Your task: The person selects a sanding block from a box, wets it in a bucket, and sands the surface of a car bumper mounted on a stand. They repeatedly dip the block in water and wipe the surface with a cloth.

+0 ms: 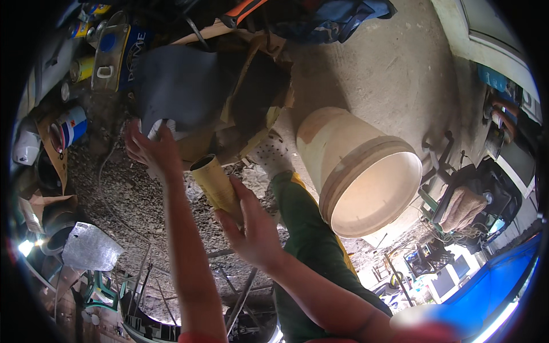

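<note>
My right hand (255, 231) is closed around the lower part of a yellowish tube (215, 182). The tube tilts to the left, and its dark, hollow-looking upper end faces away from me. Farther left, my left hand (153, 147) grips the near left corner of a smooth dark grey sheet (180, 86). A small whitish patch shows between its thumb and fingers; I cannot make out what it is. The sheet lies over an opened cardboard box (243, 123) with ragged flaps.
A large off-white bucket (337, 137) lies tipped to the right, beside my green-trousered leg (294, 223). Cans and a clear plastic jug (108, 63) stand at far left. An orange-and-black handle (243, 11) juts in at the top. Cluttered tools and cables (434, 228) lie at right.
</note>
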Available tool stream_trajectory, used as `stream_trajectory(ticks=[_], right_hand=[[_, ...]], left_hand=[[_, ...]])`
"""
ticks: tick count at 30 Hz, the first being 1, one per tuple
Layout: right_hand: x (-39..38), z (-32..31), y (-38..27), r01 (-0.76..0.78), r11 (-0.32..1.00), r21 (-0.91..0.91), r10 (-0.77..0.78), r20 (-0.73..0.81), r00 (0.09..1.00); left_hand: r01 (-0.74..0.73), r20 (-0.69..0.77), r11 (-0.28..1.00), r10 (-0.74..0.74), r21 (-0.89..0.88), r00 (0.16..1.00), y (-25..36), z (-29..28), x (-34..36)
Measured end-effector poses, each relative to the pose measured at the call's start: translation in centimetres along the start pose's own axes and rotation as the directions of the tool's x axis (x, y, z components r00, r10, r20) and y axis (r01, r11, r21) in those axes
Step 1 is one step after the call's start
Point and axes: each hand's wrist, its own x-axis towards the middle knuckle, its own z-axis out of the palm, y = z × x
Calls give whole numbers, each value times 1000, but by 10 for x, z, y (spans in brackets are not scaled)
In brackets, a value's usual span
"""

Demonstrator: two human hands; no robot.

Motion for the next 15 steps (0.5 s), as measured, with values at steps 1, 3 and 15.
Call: stream_trajectory(ticks=[1,3,15], right_hand=[[1,-1,0,-7,1000,16,7,-19,1000],[-2,1,-13,-47,995,83,45,29,999],[27,-37,43,-405,425,809,788,-111,606]], left_hand=[[-121,-12,970,122,-209,993,-4,9,-12],[-2,10,688,13,-726,1000,-21,40,-71],[414,550,722,-55,-555,834,88,-48,-68]])
